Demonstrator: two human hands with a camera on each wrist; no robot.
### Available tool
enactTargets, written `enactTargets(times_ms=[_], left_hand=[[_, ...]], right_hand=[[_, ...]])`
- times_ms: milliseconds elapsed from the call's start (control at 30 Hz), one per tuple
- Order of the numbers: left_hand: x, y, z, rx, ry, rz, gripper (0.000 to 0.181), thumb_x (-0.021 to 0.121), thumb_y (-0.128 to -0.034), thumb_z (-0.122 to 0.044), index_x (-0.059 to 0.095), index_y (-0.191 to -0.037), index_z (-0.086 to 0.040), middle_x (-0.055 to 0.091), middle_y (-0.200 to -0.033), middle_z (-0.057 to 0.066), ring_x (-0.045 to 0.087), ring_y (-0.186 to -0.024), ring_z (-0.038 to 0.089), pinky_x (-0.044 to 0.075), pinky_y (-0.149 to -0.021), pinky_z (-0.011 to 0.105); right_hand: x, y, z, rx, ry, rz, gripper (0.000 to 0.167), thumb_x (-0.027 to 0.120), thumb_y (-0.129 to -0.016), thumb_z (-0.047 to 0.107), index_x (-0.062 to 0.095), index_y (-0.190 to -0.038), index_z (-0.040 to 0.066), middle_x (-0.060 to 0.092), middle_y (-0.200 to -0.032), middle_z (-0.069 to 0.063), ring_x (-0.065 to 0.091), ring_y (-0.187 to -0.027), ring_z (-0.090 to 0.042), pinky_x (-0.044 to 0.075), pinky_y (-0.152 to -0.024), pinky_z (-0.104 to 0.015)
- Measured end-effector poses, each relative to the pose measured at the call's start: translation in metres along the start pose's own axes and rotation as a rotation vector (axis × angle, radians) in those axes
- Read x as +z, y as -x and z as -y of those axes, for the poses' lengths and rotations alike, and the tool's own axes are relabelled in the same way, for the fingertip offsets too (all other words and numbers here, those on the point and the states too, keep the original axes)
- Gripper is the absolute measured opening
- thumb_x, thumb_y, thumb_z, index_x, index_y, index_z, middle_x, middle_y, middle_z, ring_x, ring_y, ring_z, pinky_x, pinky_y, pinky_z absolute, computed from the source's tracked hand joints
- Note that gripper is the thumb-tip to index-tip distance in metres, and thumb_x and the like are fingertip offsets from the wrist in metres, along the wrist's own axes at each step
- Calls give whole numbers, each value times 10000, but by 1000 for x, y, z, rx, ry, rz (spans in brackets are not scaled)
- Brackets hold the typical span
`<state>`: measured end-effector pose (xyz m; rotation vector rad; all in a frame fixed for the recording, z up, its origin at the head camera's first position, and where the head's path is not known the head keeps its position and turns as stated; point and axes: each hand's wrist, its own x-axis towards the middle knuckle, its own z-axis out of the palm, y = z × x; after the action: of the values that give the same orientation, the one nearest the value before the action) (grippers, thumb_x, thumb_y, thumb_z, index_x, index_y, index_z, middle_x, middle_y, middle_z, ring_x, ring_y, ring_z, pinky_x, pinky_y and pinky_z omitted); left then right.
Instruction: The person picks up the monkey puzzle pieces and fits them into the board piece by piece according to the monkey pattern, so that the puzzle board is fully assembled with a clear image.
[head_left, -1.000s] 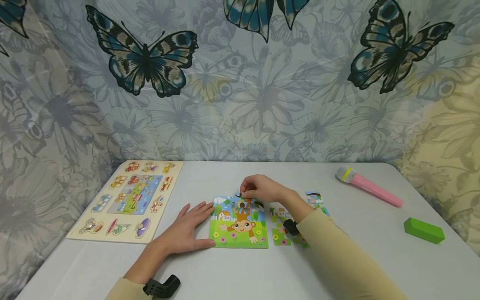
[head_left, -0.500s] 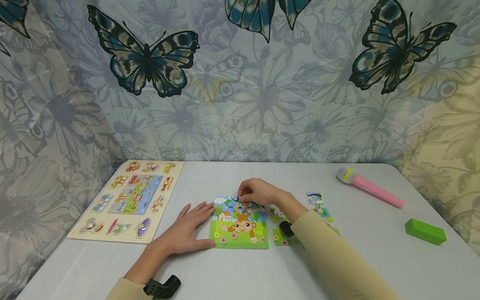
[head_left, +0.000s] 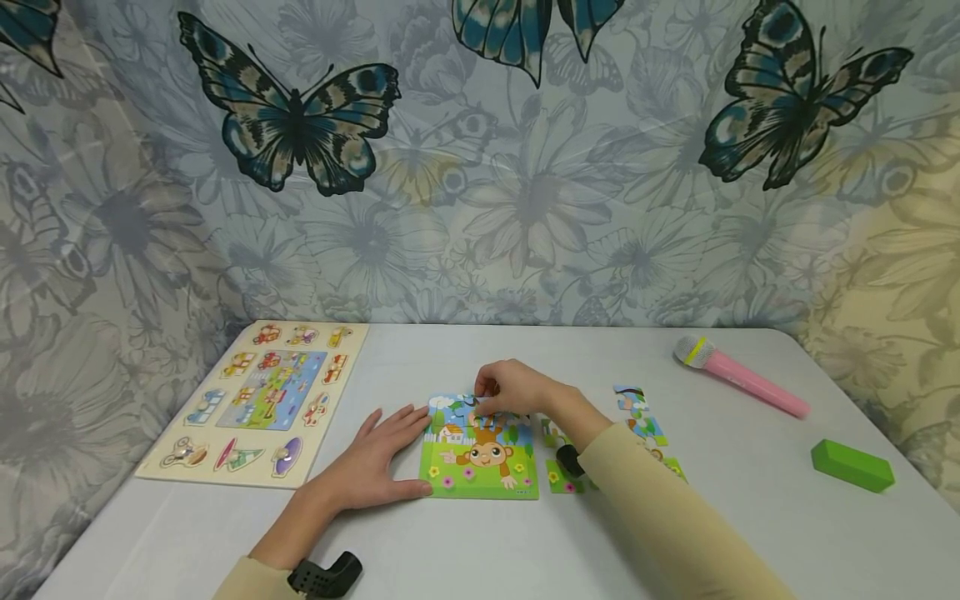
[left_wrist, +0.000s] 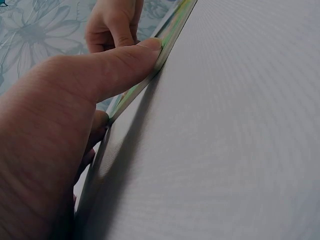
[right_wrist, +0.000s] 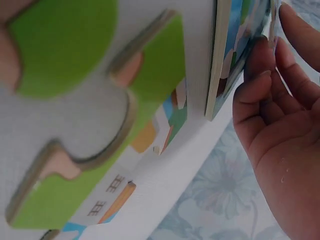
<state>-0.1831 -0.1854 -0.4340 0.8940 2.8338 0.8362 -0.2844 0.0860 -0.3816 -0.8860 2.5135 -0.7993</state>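
The monkey puzzle board (head_left: 480, 475) lies flat on the table. My left hand (head_left: 378, 462) rests at its left edge, fingers spread, thumb on the lower left corner; in the left wrist view the thumb of my left hand (left_wrist: 105, 75) presses the board's edge. My right hand (head_left: 521, 388) is over the top of the board, its fingers curled and pinching a puzzle piece (head_left: 472, 402), mostly hidden. In the right wrist view the right hand (right_wrist: 285, 105) holds a thin piece at the board (right_wrist: 215, 65).
Loose puzzle pieces (head_left: 647, 427) lie right of the board, partly under the right sleeve (head_left: 660, 500). A cream picture board (head_left: 172, 454) is at the left. A pink microphone (head_left: 750, 382) and a green block (head_left: 852, 465) are at the right.
The right hand has moved slightly down and left over the top of the board with the piece. More loose pieces show beside the sleeve. The left hand has stayed in place.
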Motion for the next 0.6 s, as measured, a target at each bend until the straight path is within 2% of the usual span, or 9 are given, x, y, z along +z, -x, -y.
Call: enactTargets(times_ms=[300,600], left_hand=[[1,-1,2,7,-10,2,921,702,-858,-604,415,-1547,-64,345,-1614,48,216,-1509,301,45,-1170,631],[0,-1,1,7,-2,4,916,702,-860,-597,414,-1547,-63,346,-1613,53,215,-1509,308,39,-1170,634]], right_hand=[[2,-1,4,3,56,-3,151,779,-911,165,662,-958,82,623,-842,26,581,-759,-115,511,-746,-285],[3,0,5,5,66,6,119,773,-917,167,677,-942,101,629,-841,41,587,-765,-100,513,-760,-275]])
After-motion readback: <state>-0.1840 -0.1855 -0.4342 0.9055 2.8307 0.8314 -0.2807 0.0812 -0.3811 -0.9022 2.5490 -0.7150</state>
